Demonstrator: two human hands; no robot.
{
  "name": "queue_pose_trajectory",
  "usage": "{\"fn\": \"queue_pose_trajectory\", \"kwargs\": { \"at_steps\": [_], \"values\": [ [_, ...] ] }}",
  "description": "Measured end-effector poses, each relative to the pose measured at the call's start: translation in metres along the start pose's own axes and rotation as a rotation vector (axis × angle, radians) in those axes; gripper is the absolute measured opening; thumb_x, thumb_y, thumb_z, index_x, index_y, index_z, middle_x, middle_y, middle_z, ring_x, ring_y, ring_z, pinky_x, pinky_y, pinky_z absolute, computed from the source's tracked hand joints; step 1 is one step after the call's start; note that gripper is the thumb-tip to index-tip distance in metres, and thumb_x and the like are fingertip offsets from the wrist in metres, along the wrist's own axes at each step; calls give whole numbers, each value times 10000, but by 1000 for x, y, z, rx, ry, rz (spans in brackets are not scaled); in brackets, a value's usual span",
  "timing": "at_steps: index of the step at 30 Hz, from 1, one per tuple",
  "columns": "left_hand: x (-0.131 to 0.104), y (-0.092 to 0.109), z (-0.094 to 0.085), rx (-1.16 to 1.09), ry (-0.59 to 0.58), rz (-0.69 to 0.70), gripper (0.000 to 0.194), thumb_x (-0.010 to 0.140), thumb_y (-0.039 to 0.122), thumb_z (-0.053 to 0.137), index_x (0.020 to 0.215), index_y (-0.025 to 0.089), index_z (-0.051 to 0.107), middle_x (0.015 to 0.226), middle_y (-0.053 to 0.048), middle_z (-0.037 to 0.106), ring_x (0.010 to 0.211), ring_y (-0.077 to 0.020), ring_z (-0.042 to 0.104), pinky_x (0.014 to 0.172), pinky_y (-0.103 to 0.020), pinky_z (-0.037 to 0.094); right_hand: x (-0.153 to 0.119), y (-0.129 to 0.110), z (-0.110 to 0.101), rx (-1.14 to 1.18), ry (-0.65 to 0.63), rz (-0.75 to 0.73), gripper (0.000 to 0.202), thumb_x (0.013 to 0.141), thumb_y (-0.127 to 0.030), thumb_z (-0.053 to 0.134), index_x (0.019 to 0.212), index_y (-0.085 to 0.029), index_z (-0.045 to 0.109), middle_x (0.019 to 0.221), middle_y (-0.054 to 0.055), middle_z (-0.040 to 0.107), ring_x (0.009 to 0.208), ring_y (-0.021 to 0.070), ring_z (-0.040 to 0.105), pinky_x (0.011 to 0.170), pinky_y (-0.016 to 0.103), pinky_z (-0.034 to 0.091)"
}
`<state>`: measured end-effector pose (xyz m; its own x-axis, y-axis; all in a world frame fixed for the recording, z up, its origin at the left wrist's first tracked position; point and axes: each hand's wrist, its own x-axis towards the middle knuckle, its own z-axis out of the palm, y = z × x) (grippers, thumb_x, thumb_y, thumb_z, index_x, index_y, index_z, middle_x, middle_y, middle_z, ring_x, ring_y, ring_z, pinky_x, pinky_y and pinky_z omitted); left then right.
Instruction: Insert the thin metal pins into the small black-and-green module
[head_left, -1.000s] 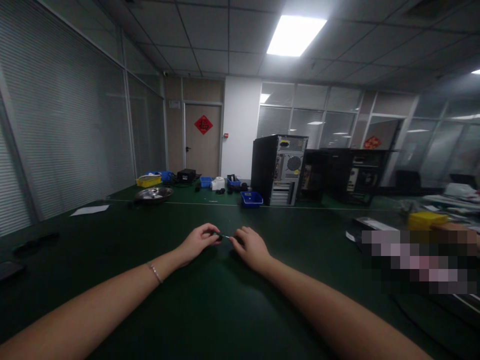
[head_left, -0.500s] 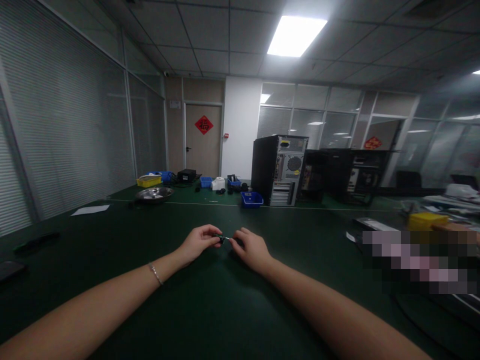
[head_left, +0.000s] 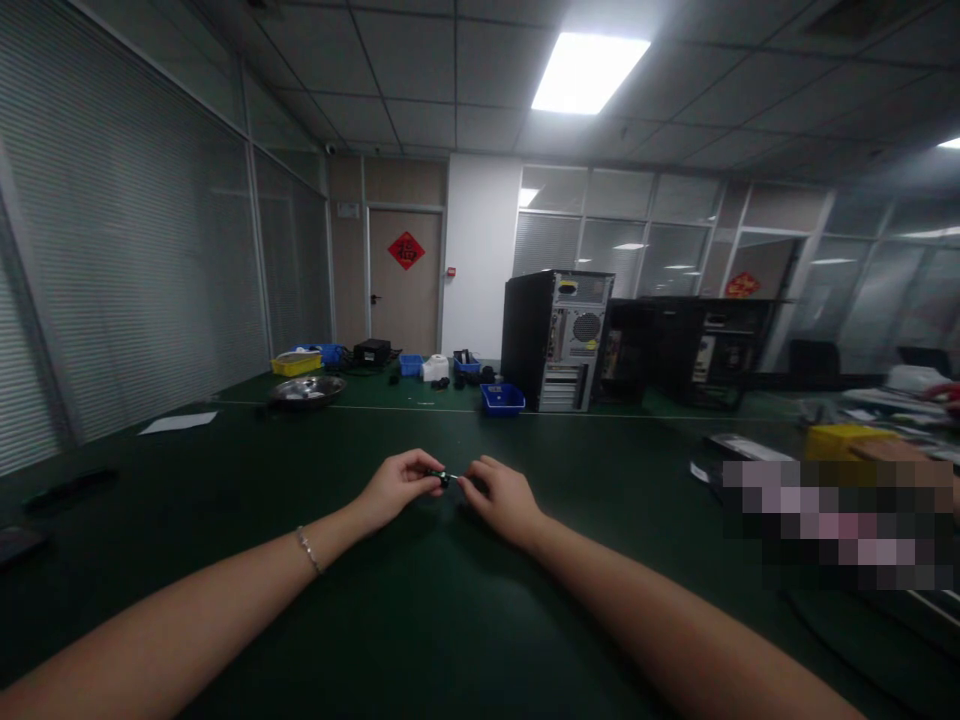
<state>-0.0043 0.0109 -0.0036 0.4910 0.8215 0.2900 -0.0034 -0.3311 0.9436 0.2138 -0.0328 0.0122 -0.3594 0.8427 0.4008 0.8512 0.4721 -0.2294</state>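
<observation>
Above the middle of the green table point(head_left: 420, 620), both hands meet at one small object. My left hand point(head_left: 401, 482) pinches a small dark part point(head_left: 443, 480) between thumb and fingertips; it is too small to name. From that part a thin, pale, rod-like piece point(head_left: 453, 477) points toward my right hand point(head_left: 501, 498). The thumb and curled fingers of that hand close on the rod's end. Whether the rod and the dark part are joined cannot be made out.
Behind the hands stand a blue bin point(head_left: 502, 400) and a black computer tower point(head_left: 559, 340). A metal bowl point(head_left: 306, 390), white paper point(head_left: 178, 423) and yellow tray point(head_left: 295, 363) lie at the left. Rightward are a yellow box point(head_left: 840, 441) and a pixelated area.
The view has shifted very slightly. Both hands keep the same hold on the small part and rod. At the far right edge, something reddish has come into view.
</observation>
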Motion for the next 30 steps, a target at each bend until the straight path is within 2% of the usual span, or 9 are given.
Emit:
{"fn": "queue_pose_trajectory", "kwargs": {
  "at_steps": [14,30],
  "values": [
    [-3,5,3,-132,17,-67,151,948,223,638,1072,138,645,1050,-55,691,881,-209,692,772,-391,590,1,7,4,112,18,-27,187,993,-309,572,1072,-157,646,1047,53,679,857,180,673,758,360,572],
    [-2,3,3,-147,37,-98,163,953,230,632,1088,139,639,1045,-54,691,862,-204,693,755,-382,592,4,13,7,189,-1,-41,188,992,-305,575,1087,-158,646,1069,58,680,883,188,676,784,376,571]
  ]
}}
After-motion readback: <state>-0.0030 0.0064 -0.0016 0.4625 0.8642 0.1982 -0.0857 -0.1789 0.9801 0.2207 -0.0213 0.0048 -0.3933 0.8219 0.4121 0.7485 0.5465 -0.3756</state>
